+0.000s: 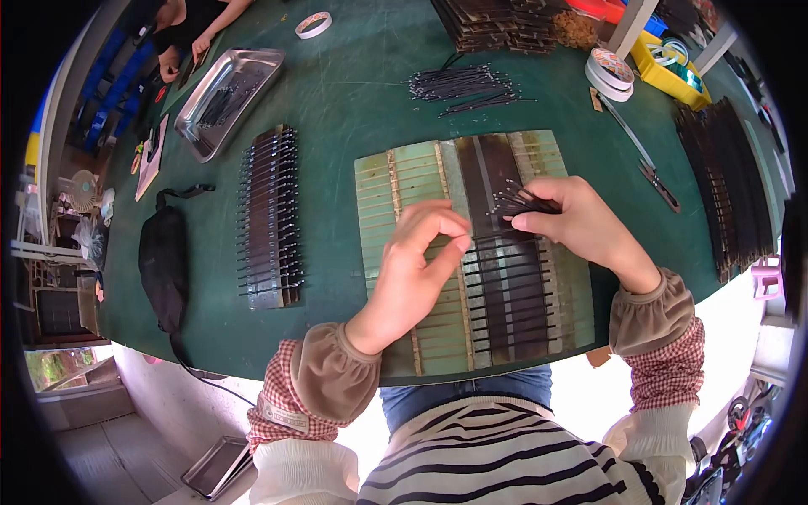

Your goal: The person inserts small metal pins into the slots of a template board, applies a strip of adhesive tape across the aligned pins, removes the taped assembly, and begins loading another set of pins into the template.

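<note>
My right hand [572, 219] holds a bundle of thin black rods [523, 202] with small bright tips, above the upper part of a pale green grooved board [417, 172]. My left hand [425, 257] hovers over the middle of this board, thumb and forefinger pinched together; whatever is between them is too small to make out. A dark strip [486, 172] runs down the board. Across its lower half lie several black rods [509, 316] in parallel rows. The upper half of the strip shows no rods beside my right hand.
Left of the board lies a dark strip lined with rods [271, 219], then a black pouch [162, 261] and a metal tray [189, 126]. A rod pile [463, 86], tape rolls [610, 74], tweezers [659, 185] and stacked dark strips [728, 185] lie beyond. A co-worker's hands [200, 49] are upper left.
</note>
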Demonstrator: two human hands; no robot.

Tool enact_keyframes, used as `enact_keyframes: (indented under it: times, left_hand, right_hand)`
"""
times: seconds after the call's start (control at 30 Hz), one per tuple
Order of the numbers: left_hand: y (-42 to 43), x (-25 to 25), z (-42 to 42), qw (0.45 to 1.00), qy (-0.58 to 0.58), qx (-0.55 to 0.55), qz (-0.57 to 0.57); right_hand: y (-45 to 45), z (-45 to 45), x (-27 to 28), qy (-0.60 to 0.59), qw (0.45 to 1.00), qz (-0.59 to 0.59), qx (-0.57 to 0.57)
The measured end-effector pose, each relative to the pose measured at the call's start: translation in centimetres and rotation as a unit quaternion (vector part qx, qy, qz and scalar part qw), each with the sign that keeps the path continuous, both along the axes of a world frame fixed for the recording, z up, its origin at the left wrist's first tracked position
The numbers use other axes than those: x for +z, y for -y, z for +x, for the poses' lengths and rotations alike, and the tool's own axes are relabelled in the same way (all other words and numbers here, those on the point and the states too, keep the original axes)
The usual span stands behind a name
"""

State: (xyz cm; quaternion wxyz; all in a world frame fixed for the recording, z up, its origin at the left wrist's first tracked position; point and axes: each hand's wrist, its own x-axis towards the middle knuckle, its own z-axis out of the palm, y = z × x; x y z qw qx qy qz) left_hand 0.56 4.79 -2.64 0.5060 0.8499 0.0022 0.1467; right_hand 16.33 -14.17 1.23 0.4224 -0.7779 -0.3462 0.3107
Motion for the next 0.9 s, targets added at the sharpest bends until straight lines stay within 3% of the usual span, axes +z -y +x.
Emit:
enact_keyframes:
  times: [0.1, 0.2, 0.4, 0.7, 0.8, 0.9]
  left_hand:
    - [-0.4, -0.1, -0.6, 0.994, 0.032, 0.045, 0.094]
    - [-1.0, -0.6, -1.3, 0.991, 0.033, 0.047, 0.121]
    - [-0.9, -0.4, -1.5, 0.989, 0.034, 0.031, 0.14]
    - [-0.8, -0.5, -1.5, 0.987, 0.029, 0.015, 0.159]
    - [0.1, -0.2, -1.4, 0.959, 0.027, -0.01, 0.282]
    - [0.2, -0.1, -1.5, 0.943, 0.013, -0.023, 0.333]
  right_hand:
    - [-0.3, 0.2, -1.1, 0.096, 0.995, 0.022, -0.006]
    - [-0.9, 0.1, -1.4, 0.075, 0.997, 0.029, -0.006]
    - [-1.1, -0.5, -2.4, 0.155, 0.987, 0.035, 0.004]
    - [-1.1, -0.9, -2.7, 0.181, 0.981, 0.068, 0.005]
    - [-1.1, -1.2, -3.0, 0.227, 0.973, 0.053, 0.005]
    - [-1.1, -1.9, -2.5, 0.263, 0.965, -0.003, -0.006]
